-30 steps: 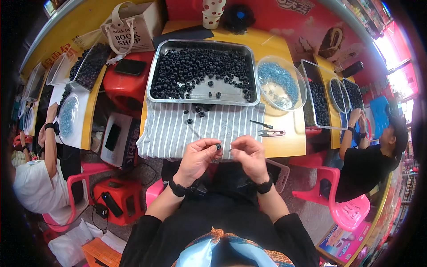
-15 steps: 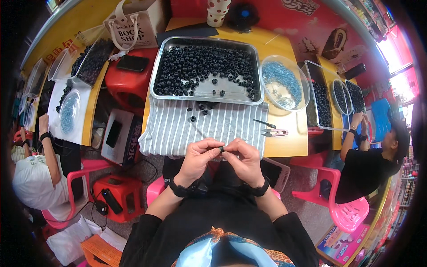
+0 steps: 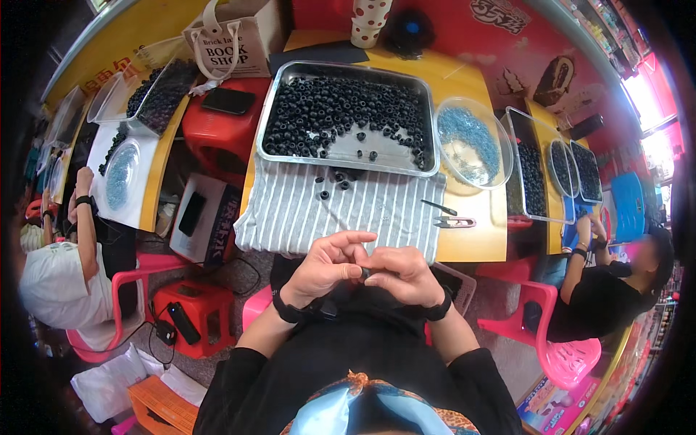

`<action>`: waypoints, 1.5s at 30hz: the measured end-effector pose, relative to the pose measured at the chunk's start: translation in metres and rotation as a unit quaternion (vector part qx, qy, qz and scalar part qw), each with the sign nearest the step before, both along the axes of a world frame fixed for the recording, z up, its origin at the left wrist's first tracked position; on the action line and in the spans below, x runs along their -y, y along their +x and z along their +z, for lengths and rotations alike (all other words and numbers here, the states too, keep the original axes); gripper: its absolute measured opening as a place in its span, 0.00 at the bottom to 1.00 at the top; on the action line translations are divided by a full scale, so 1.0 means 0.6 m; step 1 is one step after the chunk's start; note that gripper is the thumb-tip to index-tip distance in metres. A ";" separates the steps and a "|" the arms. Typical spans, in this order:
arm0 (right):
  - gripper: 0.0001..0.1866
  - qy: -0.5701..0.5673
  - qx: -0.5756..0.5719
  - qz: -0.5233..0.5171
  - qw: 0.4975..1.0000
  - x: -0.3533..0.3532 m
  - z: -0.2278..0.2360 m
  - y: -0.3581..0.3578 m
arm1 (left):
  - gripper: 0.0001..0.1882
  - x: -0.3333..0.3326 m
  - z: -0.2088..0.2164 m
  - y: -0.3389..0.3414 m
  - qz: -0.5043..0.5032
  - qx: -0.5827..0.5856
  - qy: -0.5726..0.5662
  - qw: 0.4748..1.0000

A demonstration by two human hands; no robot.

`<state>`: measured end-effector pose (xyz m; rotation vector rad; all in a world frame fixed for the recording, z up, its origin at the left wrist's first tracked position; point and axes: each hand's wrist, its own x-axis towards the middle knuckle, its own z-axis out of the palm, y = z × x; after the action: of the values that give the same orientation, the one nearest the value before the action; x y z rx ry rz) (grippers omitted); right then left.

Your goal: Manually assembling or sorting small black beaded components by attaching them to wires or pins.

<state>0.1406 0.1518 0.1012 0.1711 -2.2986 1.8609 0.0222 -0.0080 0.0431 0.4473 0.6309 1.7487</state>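
Note:
Close together in front of my body, just off the near edge of a grey striped cloth (image 3: pixel 290 217), are both hands. My left hand (image 3: pixel 328 270) has its thumb and fingers bent in toward the other hand, with the index finger stretched out above. My right hand (image 3: pixel 407 277) pinches with thumb and curled index finger, against the left fingertips. Something small between them is mostly hidden. Beyond the cloth stands a metal tray (image 3: pixel 348 164) of black, holed beads (image 3: pixel 341 101). Several loose black beads (image 3: pixel 324 195) lie on the cloth.
Thread snips (image 3: pixel 455 222) and a thin black tool (image 3: pixel 438 207) lie at the cloth's right edge. A clear round tub (image 3: pixel 507 163) holds small blue pieces. Co-workers sit left (image 3: pixel 61 283) and right (image 3: pixel 602 297), near pink chairs. A red stool (image 3: pixel 190 304) stands left.
The right hand has turned and closed further over the fingertips, and the left index finger has straightened. The small black bead-like piece seen between the hands is now mostly hidden. The view has shifted slightly.

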 end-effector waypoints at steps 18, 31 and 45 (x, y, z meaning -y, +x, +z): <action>0.10 0.117 0.034 -0.499 0.858 -0.303 0.035 0.132 | 0.17 -0.014 0.011 -0.078 0.207 -0.512 -0.267 0.789; 0.09 0.223 0.046 -0.264 0.937 -0.122 -0.035 0.008 | 0.10 -0.037 0.013 -0.094 0.258 -0.681 -0.295 0.618; 0.03 0.150 0.072 -0.224 0.960 -0.035 -0.062 -0.034 | 0.11 -0.023 -0.029 -0.043 0.131 0.004 -0.061 0.989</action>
<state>0.1205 0.1728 0.0638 -0.4268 -2.4423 1.3383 -0.0035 0.0056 0.0257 0.2805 0.8149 1.9454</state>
